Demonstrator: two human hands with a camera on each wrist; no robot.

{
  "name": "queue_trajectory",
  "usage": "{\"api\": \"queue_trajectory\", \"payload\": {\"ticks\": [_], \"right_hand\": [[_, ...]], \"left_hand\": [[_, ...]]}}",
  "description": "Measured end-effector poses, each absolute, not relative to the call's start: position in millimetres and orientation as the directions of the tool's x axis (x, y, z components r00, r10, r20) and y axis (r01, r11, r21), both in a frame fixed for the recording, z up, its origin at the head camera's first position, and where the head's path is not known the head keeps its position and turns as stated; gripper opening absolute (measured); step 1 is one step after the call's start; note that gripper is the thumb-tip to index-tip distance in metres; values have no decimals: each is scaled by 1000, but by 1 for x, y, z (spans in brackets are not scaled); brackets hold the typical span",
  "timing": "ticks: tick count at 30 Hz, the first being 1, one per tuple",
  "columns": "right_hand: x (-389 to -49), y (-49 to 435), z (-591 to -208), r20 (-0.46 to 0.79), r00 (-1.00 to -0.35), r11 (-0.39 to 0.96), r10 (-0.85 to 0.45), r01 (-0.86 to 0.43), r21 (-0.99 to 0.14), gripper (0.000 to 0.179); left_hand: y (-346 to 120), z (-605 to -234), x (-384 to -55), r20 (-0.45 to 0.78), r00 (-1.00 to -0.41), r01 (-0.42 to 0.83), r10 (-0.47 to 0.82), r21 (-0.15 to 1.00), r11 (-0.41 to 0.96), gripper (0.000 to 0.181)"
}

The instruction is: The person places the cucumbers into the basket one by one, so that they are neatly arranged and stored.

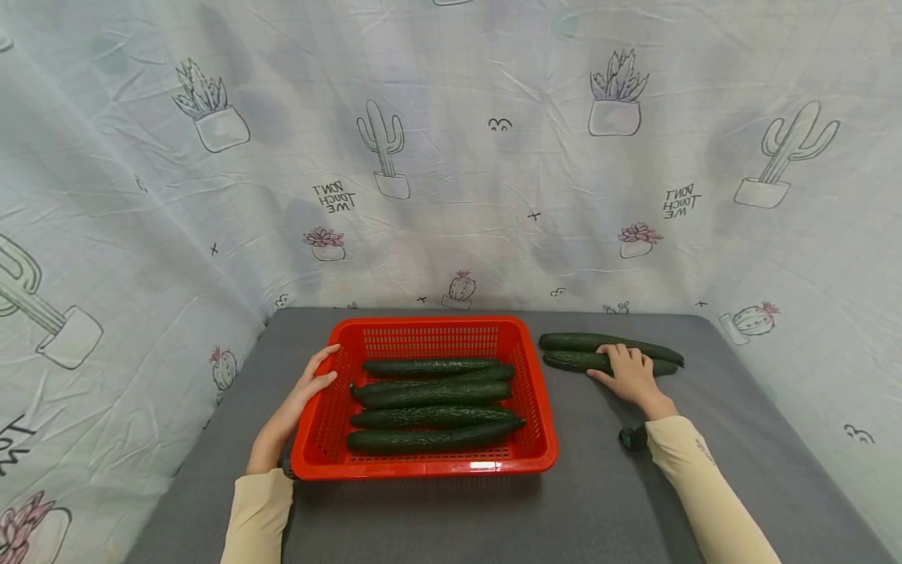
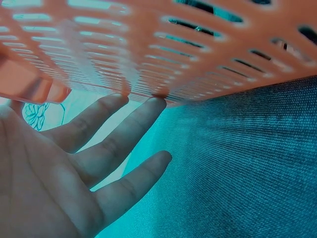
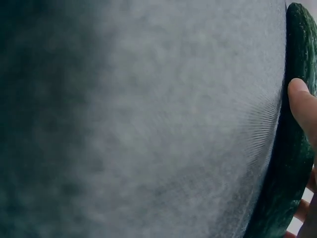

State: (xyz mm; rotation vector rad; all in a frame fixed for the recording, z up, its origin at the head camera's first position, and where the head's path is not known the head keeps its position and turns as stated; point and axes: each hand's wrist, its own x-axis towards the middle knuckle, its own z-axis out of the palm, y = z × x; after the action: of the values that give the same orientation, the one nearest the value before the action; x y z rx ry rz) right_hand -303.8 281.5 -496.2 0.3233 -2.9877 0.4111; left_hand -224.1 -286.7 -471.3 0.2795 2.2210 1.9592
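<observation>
- A person's pale yellow sleeves reach in over a grey table, one at the near left and one at the near right of a red plastic basket.
- Inside the basket, five dark green cucumbers lie lengthwise, one behind another, some touching.
- At the basket's left side, the left hand rests with fingers spread and nearly straight, thumb at the rim, at least two fingertips against the slotted wall; it grips no cucumber.
- To the right of the basket, well apart from it, the right hand curls round the middle of a sixth cucumber, thumb on the near side, fingers across the top.
- Just behind that one, also right of the basket, lies a seventh cucumber.
- Behind the basket hangs a pale curtain printed with potted cacti.
</observation>
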Motion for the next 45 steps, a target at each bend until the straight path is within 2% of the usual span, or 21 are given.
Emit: {"api": "queue_trajectory", "payload": {"ticks": [6,15,22,27,45], "right_hand": [[-301,281,-498,105,-972,941,-210,-230,-246,50],[-301,285,-501,80,-967,920,-240,-253,-300,61],[-300,285,-493,37,-973,931,-226,-227,-285,57],[-299,285,-491,47,-978,934,-205,-209,-289,57],[-297,270,-452,137,-968,934,-212,-242,-261,61]], "left_hand": [[-287,-472,-224,-4,-969,30,246,991,132,53],[-287,-471,-226,-6,-969,30,246,989,145,54],[-286,-471,-227,2,-971,51,237,979,199,55],[-287,-471,-225,-8,-966,22,258,993,113,54],[-287,-469,-225,-5,-970,42,241,982,187,54]]}}
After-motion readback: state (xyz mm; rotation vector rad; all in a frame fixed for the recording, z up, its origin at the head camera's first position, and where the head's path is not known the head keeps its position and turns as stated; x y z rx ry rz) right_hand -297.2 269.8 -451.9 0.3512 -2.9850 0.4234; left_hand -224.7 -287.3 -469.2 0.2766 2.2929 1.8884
